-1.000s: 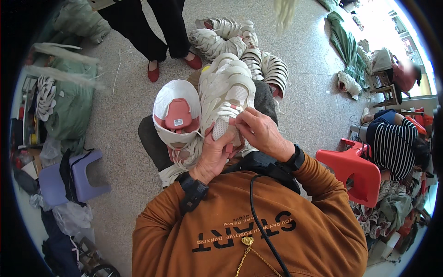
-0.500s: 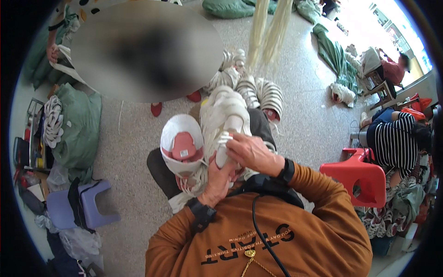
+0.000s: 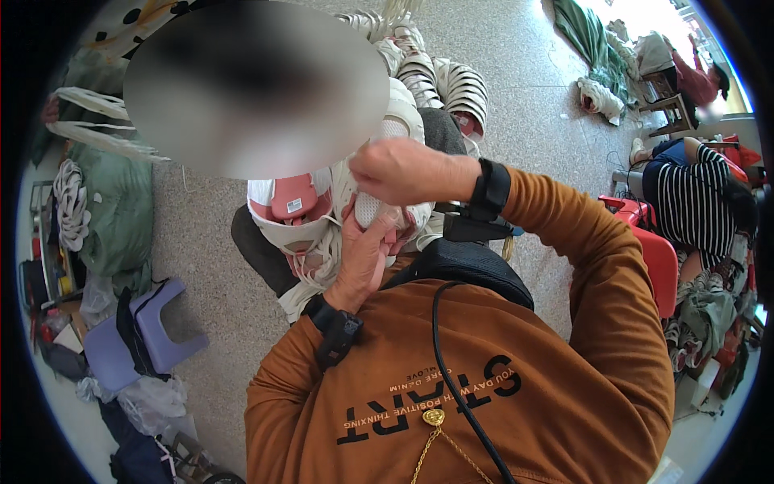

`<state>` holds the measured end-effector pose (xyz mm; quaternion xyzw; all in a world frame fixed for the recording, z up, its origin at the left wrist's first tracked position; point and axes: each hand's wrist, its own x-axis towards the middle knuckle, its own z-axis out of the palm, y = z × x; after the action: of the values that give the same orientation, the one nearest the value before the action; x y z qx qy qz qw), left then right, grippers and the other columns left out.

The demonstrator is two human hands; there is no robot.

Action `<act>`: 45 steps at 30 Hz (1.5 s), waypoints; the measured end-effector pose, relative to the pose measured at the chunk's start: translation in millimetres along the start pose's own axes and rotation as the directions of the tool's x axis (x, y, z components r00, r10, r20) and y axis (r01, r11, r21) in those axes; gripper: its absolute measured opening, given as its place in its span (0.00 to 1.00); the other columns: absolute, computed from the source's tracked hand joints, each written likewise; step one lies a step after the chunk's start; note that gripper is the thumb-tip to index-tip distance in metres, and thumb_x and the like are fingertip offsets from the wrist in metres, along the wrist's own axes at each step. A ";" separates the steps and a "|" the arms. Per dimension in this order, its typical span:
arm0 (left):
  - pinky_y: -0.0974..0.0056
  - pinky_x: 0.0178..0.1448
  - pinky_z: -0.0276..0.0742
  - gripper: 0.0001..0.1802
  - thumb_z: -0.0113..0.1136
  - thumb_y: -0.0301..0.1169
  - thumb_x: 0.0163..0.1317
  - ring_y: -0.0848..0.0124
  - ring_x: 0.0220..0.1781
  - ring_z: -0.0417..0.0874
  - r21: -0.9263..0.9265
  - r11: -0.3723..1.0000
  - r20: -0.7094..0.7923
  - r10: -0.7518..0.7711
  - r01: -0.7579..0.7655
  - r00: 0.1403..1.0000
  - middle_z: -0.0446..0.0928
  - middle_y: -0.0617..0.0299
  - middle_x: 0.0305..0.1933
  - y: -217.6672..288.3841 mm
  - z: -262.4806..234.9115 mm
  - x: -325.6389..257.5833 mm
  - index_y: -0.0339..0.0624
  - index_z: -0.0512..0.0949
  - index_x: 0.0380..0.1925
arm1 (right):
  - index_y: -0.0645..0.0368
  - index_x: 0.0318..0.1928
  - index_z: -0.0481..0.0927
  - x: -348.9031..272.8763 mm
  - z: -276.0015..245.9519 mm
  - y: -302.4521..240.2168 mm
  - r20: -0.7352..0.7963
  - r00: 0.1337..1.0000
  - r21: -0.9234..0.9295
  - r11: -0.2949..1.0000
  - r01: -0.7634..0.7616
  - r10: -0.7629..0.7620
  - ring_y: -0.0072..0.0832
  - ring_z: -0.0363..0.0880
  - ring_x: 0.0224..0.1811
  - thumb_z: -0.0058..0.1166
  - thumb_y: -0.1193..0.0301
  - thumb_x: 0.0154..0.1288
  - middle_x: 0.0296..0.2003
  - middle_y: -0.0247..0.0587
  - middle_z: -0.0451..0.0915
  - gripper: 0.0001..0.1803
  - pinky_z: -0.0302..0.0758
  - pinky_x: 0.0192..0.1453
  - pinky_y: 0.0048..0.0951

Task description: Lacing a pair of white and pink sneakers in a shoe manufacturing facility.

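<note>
On my lap is a white shoe upper (image 3: 370, 211) with pink lining and a ribbed tongue. My left hand (image 3: 360, 262) is wrapped round its near end, thumb on top. Just above it my right hand (image 3: 403, 171) is raised with curled fingers; what they pinch, if anything, is hidden. Beside it on the left rests another white shoe upper (image 3: 270, 232) with a pink tongue and loose laces below. A row of nested white uppers (image 3: 407, 121) extends away from me, partly covered by a blurred oval.
More stacked uppers (image 3: 462, 90) lie beyond my knees. At left stand a purple chair (image 3: 113, 347) and a green sack (image 3: 117, 218). A red chair (image 3: 659, 270) and a person in stripes (image 3: 685, 202) are at right. A co-worker's hand (image 3: 53, 113) holds pale strands far left.
My right hand has lifted off the shoe's tongue and moved away from my body, its elbow swinging out. My left hand keeps its hold. The whole view has shifted.
</note>
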<state>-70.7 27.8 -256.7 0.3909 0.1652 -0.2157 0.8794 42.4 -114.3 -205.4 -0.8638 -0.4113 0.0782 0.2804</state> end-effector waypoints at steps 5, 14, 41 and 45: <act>0.57 0.53 0.87 0.19 0.61 0.25 0.70 0.68 0.52 0.86 -0.031 0.999 0.043 -0.029 0.030 0.999 0.81 0.64 0.55 3.4 -1.1 0.6 0.49 0.72 0.59 | 0.63 0.30 0.82 77.3 -115.4 -58.6 -0.355 0.933 0.697 0.647 0.310 -0.065 0.24 0.82 0.26 0.56 0.68 0.66 0.24 0.37 0.85 0.12 0.79 0.32 0.33; 0.56 0.49 0.87 0.14 0.62 0.33 0.72 0.67 0.52 0.85 0.116 0.991 -0.009 -0.062 0.062 0.998 0.82 0.64 0.51 6.1 1.7 4.1 0.50 0.76 0.56 | 0.62 0.34 0.81 114.2 -129.2 -76.3 -0.512 0.830 0.537 0.671 0.511 -0.222 0.27 0.80 0.25 0.57 0.66 0.67 0.23 0.37 0.82 0.11 0.79 0.34 0.35; 0.71 0.27 0.68 0.13 0.66 0.35 0.69 0.86 0.24 0.72 0.831 0.458 0.309 0.094 -0.317 0.946 0.74 0.72 0.21 108.5 13.9 64.7 0.38 0.79 0.29 | 0.65 0.57 0.75 -58.2 32.2 7.0 -0.305 0.816 0.774 0.627 -0.087 0.490 0.31 0.82 0.52 0.58 0.75 0.69 0.47 0.41 0.82 0.18 0.78 0.56 0.32; 0.71 0.29 0.68 0.16 0.64 0.40 0.72 0.85 0.26 0.70 0.906 0.333 0.258 0.051 -0.260 0.965 0.73 0.72 0.23 110.0 29.1 65.9 0.37 0.81 0.33 | 0.63 0.57 0.77 -59.8 38.6 32.8 -0.042 0.854 0.998 0.064 0.009 0.519 0.14 0.76 0.44 0.56 0.70 0.76 0.42 0.28 0.80 0.14 0.76 0.52 0.21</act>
<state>45.0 55.4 -200.6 0.8138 -0.1069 -0.2209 0.5267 11.2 -159.7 -261.1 -0.5114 -0.0239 0.2039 0.8345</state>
